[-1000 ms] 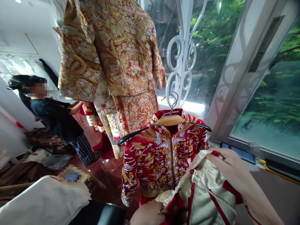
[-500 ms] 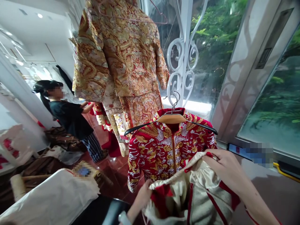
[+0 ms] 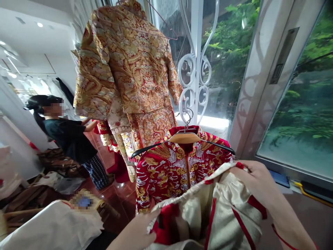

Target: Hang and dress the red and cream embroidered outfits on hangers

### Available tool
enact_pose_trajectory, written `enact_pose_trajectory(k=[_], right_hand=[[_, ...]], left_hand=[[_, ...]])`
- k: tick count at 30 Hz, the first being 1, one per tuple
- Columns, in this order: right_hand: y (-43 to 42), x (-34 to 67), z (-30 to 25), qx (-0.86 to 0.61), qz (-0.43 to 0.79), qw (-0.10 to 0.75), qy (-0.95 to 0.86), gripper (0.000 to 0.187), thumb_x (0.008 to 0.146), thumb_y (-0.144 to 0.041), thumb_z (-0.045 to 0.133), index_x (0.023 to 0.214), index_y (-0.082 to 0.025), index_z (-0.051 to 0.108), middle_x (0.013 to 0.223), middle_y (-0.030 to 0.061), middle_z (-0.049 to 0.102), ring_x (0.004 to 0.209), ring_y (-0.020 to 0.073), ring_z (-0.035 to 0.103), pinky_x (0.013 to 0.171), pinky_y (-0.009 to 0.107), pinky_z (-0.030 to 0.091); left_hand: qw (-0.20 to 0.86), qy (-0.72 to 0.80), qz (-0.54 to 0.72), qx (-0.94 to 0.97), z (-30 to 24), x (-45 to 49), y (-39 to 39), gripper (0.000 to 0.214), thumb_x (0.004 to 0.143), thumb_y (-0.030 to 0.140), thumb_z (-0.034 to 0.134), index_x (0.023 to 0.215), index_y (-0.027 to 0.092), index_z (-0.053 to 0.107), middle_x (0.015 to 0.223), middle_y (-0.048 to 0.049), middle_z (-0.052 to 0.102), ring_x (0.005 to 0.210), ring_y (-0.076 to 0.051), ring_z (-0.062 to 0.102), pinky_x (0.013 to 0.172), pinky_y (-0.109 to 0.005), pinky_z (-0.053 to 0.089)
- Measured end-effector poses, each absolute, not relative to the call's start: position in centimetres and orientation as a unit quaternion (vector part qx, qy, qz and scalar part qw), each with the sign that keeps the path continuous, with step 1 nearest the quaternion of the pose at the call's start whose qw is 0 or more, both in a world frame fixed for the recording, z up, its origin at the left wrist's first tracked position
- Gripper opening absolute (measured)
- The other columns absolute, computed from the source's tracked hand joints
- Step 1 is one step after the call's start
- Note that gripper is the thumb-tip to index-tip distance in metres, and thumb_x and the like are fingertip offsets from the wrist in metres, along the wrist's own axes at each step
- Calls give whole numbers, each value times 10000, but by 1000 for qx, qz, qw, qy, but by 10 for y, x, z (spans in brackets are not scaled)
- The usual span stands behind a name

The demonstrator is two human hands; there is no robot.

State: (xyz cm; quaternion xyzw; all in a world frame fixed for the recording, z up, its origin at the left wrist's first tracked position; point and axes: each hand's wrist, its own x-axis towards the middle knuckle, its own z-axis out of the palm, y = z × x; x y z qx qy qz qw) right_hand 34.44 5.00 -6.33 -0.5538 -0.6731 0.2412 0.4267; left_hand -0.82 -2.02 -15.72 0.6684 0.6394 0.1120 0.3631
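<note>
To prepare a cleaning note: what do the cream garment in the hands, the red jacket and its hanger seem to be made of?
Cream garment: probably satin or similar cloth, given its soft sheen and folds. Red jacket: cloth, fibre unclear, with glinting gold and silver embroidery, apparently metallic thread. Hanger: tan middle, likely wood by its colour; slightly glossy black arms, perhaps plastic or metal.

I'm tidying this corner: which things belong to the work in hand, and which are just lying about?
Work in hand:
cream satin garment with red trim, gripped by left hand and right hand
possibly red jacket with gold and silver embroidery, hanging just behind

Lying about, apparently:
flat blue rectangular object, at right
white sheet-like material, lower left
</note>
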Motion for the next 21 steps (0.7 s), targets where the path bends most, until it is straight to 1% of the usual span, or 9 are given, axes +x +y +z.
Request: enact_pose_trajectory(k=[2, 5, 8, 12, 14, 16, 18, 19, 21], right_hand=[[47, 343, -61, -526, 240, 397, -713, 248, 799, -305, 476, 577, -195, 463, 546, -34, 385, 533, 123, 366, 498, 253, 266], [53, 345, -69, -522, 221, 357, -743, 262, 809, -291, 467, 569, -188, 465, 543, -39, 389, 543, 116, 359, 513, 252, 259], [69, 352, -88, -529, 205, 316, -760, 292, 830, -315, 462, 572, -184, 505, 549, -26, 472, 546, 129, 416, 517, 254, 281], [87, 355, -116, -558, 165, 257, -771, 319, 868, -336, 457, 608, -193, 576, 596, 16, 601, 574, 180, 545, 540, 267, 341], [90, 353, -119, -559, 123, 279, -771, 250, 885, -344, 477, 743, -212, 634, 667, 22, 649, 607, 194, 584, 561, 271, 378], [92, 349, -112, -552, 18, 371, -747, 219, 882, -406, 538, 935, -222, 644, 825, 54, 681, 721, 219, 612, 639, 298, 438], [98, 346, -100, -519, -121, 447, -718, 373, 867, -473, 584, 1123, -204, 607, 1035, 120, 653, 921, 272, 595, 784, 368, 469], [104, 345, -95, -494, -179, 452, -721, 433, 875, -474, 582, 1210, -199, 577, 1118, 141, 623, 1004, 295, 566, 847, 404, 463], [119, 346, -87, -441, -243, 398, -767, 455, 924, -382, 529, 1351, -229, 499, 1163, 133, 600, 1043, 299, 539, 891, 438, 460]], left_hand=[[354, 677, 127, 633, -180, -14, -17, 699, 635, 166, 562, 1333, 213, 564, 1373, -81, 590, 1245, -306, 514, 1114, -404, 321], [404, 691, 232, 553, -190, -29, -9, 819, 574, 168, 568, 1390, 170, 491, 1395, -99, 563, 1122, -289, 593, 988, -370, 454], [438, 680, 326, 489, -155, -42, 1, 891, 556, 210, 591, 1425, 121, 418, 1140, -82, 689, 887, -235, 647, 810, -340, 521], [422, 677, 338, 500, -74, -37, 20, 833, 534, 202, 599, 1355, 100, 498, 857, -14, 703, 823, -215, 638, 768, -309, 506], [418, 671, 321, 521, -40, -24, 30, 767, 520, 190, 593, 1283, 118, 572, 812, 0, 695, 830, -224, 637, 764, -306, 498], [407, 665, 310, 544, -18, -10, 39, 672, 521, 187, 592, 1189, 138, 640, 835, -7, 702, 889, -245, 635, 784, -304, 490], [383, 670, 303, 559, -9, 4, 45, 575, 513, 175, 588, 1078, 149, 689, 901, -22, 713, 976, -267, 620, 823, -299, 478], [376, 671, 296, 567, -9, 9, 47, 541, 509, 167, 585, 1037, 150, 702, 939, -27, 715, 1012, -273, 609, 843, -295, 470], [374, 668, 282, 579, -14, 14, 50, 501, 504, 162, 569, 983, 147, 714, 930, -31, 717, 991, -278, 613, 830, -299, 470]])
